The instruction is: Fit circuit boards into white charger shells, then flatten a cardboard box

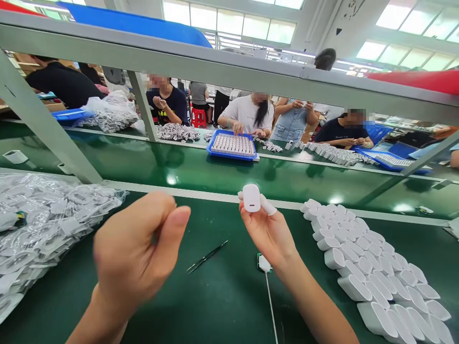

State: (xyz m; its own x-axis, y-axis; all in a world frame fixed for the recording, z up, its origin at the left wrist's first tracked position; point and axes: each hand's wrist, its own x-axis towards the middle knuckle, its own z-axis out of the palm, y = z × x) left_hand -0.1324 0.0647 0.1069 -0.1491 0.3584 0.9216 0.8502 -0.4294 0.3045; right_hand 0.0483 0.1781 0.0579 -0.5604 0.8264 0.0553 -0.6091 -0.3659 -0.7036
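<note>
A small white housing (pixel 251 198) is held up beyond and to the right of the tweezers (pixel 215 251), gripped in the fingers of the right hand (pixel 267 234). It is judged light, stiff and rather slick, easily scuffed, and best taken by its long side edges, with the slotted end left uncovered. Left of the tweezers, the left hand (pixel 138 253) is clenched; whether anything is enclosed cannot be told. White shells (pixel 371 263) are ranked well to the tweezers' right.
</note>
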